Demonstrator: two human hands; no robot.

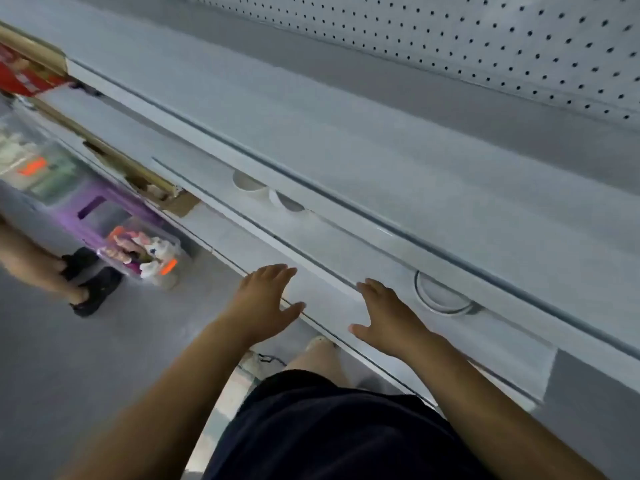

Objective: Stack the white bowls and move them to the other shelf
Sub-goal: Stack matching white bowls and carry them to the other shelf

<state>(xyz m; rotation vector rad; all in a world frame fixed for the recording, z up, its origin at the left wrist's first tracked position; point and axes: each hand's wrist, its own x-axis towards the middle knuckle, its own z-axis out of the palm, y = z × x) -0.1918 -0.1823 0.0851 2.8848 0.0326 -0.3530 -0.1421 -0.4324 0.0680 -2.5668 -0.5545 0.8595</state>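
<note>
Three white bowls sit on the middle shelf, each half hidden under the front lip of the shelf above. One bowl [441,296] lies to the right, just beyond my right hand [388,315]. Two more bowls [250,186] [289,201] sit side by side further left. My right hand hovers over the lower shelf [318,289] with fingers straight, holding nothing. My left hand [266,299] is spread the same way near that shelf's front edge, also empty.
The wide top shelf [346,133] backs onto a white pegboard [485,39]. On the floor to the left stand a purple stool [90,209] and a clear box of small toys [145,254]. Another person's leg and dark shoe [90,285] are beside them.
</note>
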